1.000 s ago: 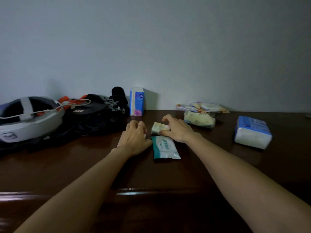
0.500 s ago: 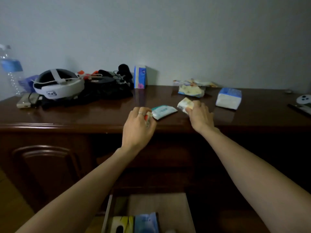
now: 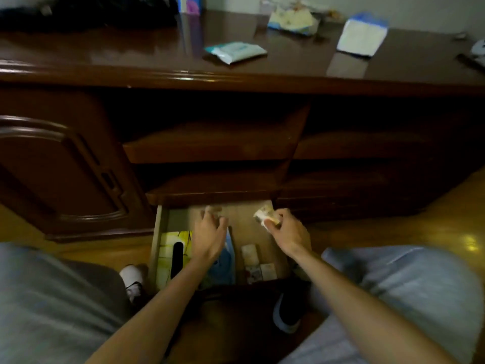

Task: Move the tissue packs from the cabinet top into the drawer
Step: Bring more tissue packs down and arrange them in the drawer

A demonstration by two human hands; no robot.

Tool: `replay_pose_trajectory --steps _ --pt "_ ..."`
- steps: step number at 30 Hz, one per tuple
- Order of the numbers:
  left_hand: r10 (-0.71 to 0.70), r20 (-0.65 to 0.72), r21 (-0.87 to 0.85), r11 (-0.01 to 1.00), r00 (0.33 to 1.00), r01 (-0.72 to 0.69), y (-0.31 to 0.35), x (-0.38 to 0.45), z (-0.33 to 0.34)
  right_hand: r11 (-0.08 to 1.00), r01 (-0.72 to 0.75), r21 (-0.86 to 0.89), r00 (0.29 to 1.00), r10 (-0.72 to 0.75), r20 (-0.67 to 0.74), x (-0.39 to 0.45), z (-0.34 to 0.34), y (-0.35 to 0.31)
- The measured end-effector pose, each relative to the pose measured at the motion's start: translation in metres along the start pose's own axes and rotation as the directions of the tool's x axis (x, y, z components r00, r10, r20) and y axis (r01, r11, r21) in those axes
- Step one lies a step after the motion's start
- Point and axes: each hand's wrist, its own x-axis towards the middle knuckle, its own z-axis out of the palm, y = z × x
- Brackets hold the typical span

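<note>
R hand [image 3: 286,233]: fingers curled, gripping small tissue pack [image 3: 266,216] over drawer [image 3: 158,240].
L hand [image 3: 210,236]: over drawer, fingers blurred, can't tell grip.
Teal pack [image 3: 235,51]: on cabinet top [image 3: 131,56], above drawer.

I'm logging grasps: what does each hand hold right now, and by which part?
The right hand pinches a small tissue pack by its near end. The left hand is too blurred to tell.

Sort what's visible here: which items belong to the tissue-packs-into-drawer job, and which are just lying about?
Job:
- small pack gripped by right hand over the open drawer
- left hand over the drawer
- teal pack, white-and-blue pack, crumpled yellowish pack, upright blue pack on the cabinet top

Lying about:
- dark gear at the far left of the top
</note>
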Motion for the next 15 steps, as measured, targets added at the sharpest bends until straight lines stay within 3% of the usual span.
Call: replay_pose_trajectory --steps 3,7,10,15 --pt "-0.092 0.107 0.089 0.993 0.990 0.082 -0.045 -0.007 0.020 0.952 -0.067 -0.299 0.993 0.094 0.077 0.012 0.036 0.015" --pt "-0.141 0.113 0.083 0.988 0.984 0.132 -0.074 -0.008 0.045 0.846 0.043 -0.532 0.984 0.056 0.167 0.029 0.080 0.003" --pt "-0.200 0.143 0.119 0.976 0.969 0.183 -0.092 -0.009 0.061 0.705 0.142 -0.695 0.984 -0.022 0.178 0.040 0.103 -0.007" --pt "-0.217 0.170 0.144 0.970 0.961 0.194 -0.115 -0.016 0.077 0.421 0.206 -0.884 0.973 0.007 0.230 0.059 0.117 -0.004"
